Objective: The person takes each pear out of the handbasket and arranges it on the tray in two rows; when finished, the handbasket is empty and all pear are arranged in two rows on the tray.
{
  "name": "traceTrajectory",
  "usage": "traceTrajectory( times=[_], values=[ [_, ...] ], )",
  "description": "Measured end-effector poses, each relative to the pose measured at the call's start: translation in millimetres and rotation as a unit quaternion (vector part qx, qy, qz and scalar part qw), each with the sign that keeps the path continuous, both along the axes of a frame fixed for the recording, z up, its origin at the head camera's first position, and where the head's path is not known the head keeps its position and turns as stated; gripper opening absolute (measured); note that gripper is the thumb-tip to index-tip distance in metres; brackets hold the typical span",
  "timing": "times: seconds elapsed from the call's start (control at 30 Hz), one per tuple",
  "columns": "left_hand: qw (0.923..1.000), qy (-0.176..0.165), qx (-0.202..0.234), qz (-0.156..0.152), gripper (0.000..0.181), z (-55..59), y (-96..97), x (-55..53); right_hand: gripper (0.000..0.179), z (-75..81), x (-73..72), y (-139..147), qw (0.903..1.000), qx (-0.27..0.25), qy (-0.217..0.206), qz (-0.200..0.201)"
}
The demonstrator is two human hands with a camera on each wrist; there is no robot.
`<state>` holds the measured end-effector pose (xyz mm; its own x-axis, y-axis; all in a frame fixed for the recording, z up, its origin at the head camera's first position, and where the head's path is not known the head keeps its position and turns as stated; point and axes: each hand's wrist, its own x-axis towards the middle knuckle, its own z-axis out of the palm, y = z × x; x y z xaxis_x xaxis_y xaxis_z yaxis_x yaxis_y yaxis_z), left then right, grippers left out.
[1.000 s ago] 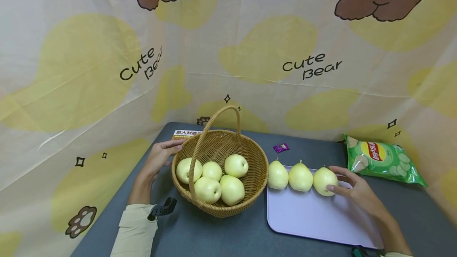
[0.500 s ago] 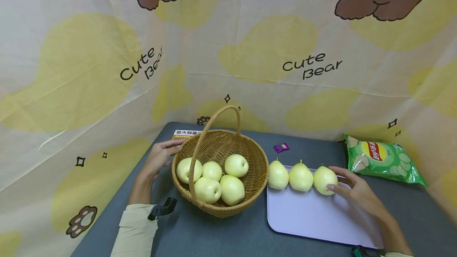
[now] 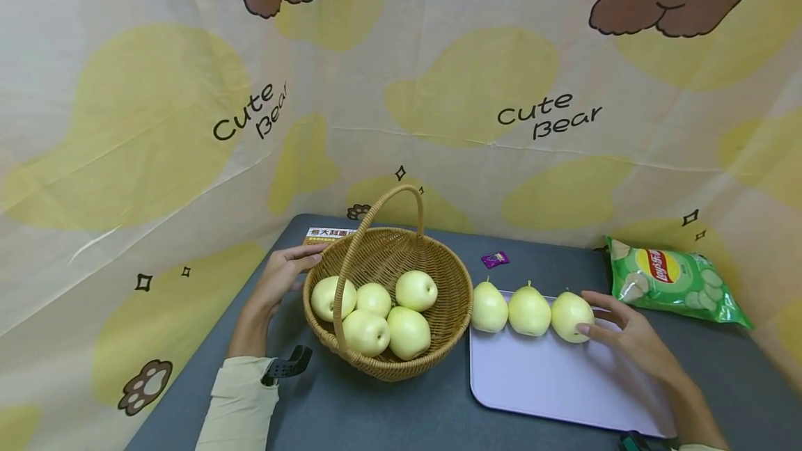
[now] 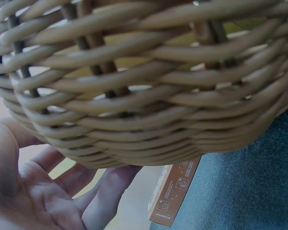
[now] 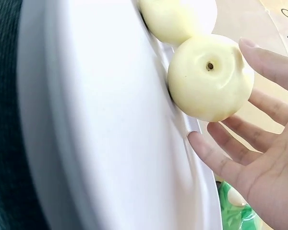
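In the head view, my left hand (image 3: 282, 277) lies along the left rim of a wicker basket (image 3: 447, 277) with an arched handle, its fingers extended. The left wrist view shows the fingers loosely bent under the basket's woven side (image 4: 134, 100). Several pale yellow-green pears (image 3: 409, 334) lie inside. Three more stand upright in a row at the back edge of a lilac tray (image 3: 532, 381). My right hand (image 3: 635, 336) is at the rightmost pear (image 3: 571, 317), thumb in front and fingers behind. In the right wrist view the fingers are spread loosely around that pear (image 5: 209, 79).
A green chip bag (image 3: 679, 280) lies right of the tray at the back. Behind the pears is a small purple wrapped candy (image 3: 495, 259). A printed box (image 3: 327, 235) sits partly hidden behind the basket. A patterned cloth (image 3: 438, 89) hangs behind the table.
The rightmost pear has straightened slightly. The right hand's fingertips have drawn back a little to the right of it. The left hand and basket have stayed put.
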<state>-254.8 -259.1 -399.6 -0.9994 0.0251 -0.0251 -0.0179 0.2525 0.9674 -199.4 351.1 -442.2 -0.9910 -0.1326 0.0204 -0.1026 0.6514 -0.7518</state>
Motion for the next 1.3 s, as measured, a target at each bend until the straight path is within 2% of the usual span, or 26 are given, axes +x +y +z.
traceTrajectory(
  times=[0.33,0.7,0.97,1.3],
  values=[
    [1.0,0.003,-0.001,0.001,0.045,-0.3,-0.5,-0.3,0.071,3.2,1.9,3,0.9998,-0.014,0.013,-0.009],
    [1.0,0.002,-0.007,0.005,0.045,-0.1,0.0,-0.9,0.074,11.6,3.1,2,0.9998,-0.012,0.008,-0.016],
    [0.9999,0.006,-0.007,0.005,0.043,-1.7,-0.6,-1.9,0.068,19.9,5.8,-1,0.998,-0.028,0.057,0.009],
    [1.0,0.005,-0.006,0.004,0.044,-2.2,-0.7,-1.6,0.064,26.7,10.2,-8,0.9961,-0.04,0.077,0.019]
  ],
)
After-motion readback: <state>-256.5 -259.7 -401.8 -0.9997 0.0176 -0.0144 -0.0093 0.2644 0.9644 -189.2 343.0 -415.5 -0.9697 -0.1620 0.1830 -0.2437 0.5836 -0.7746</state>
